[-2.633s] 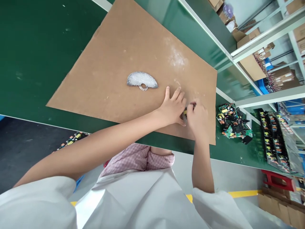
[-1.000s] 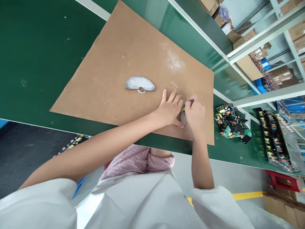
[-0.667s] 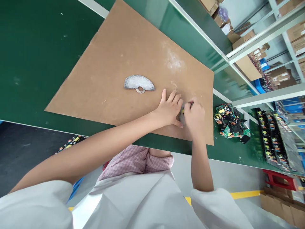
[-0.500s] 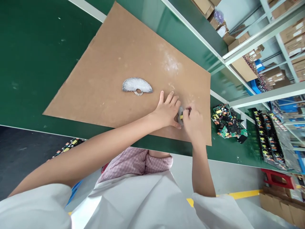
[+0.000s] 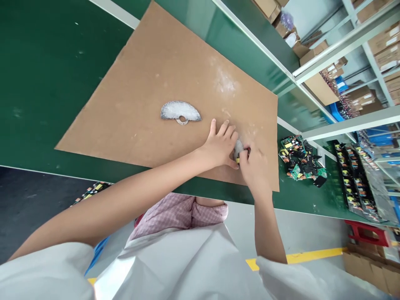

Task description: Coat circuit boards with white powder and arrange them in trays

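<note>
1. The right hand (image 5: 256, 168), right of centre in the frame, is curled, its thumb and fingers pinching a small yellow item (image 5: 238, 160). Most of that item is hidden, so I cannot tell what it is.
2. What has just changed: a second ago the yellow showed by the upper end of the grey piece (image 5: 238, 146); half a second ago it was about midway; now it is at the lower end. More of the piece's upper face is bare to view.
3. I judge from this that the right hand is working along the piece in strokes, and that this one is near its lower end.
4. The left hand (image 5: 220, 146) has stayed put, fingers spread on the cardboard (image 5: 125, 104), thumb and edge beside the piece. It seems to be steadying it.
5. The piece lies between the two hands, partly covered by them.
6. The half-disc (image 5: 180, 111), upper centre, lies untouched on the cardboard, as before.
7. Circuit boards (image 5: 301, 160) are heaped at right, off the cardboard.
</note>
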The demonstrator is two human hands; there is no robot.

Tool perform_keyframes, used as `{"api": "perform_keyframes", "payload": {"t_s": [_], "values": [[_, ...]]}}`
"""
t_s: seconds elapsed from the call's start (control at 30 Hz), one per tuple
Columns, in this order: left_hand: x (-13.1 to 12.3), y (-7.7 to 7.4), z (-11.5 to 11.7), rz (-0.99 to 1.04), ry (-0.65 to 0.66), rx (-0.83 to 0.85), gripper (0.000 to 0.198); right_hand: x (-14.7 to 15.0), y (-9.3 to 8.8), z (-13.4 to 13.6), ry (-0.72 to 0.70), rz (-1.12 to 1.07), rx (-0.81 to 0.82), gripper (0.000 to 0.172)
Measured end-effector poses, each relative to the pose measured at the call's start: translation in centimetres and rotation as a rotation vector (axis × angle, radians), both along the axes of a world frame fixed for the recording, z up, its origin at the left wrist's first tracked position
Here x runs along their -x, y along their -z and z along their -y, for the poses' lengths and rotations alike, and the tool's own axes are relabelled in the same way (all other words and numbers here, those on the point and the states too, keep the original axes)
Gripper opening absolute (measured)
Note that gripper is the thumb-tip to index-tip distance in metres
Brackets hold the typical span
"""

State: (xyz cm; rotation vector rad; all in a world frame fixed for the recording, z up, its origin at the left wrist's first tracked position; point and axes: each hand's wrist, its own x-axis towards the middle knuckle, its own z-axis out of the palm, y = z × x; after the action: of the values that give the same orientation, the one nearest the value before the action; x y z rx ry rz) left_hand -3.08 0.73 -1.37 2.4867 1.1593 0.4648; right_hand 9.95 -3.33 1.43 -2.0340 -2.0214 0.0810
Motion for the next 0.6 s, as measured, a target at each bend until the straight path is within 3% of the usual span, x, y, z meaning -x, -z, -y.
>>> {"api": "perform_keyframes", "payload": {"t_s": [0.17,0.37,0.6], "values": [[0.0,0.1,-0.1,0.009,0.000,-0.009,0.087,0.2,-0.1,-2.2,0.042,-0.033,-0.049,0.009],[0.0,-0.3,0.0,-0.016,-0.010,0.015,0.084,-0.1,0.0,-0.2,0.007,-0.027,-0.014,0.009],[0.1,-0.3,-0.1,-0.010,-0.006,0.011,0.085,0.1,-0.2,-2.0,0.035,-0.050,-0.030,0.009]]}}
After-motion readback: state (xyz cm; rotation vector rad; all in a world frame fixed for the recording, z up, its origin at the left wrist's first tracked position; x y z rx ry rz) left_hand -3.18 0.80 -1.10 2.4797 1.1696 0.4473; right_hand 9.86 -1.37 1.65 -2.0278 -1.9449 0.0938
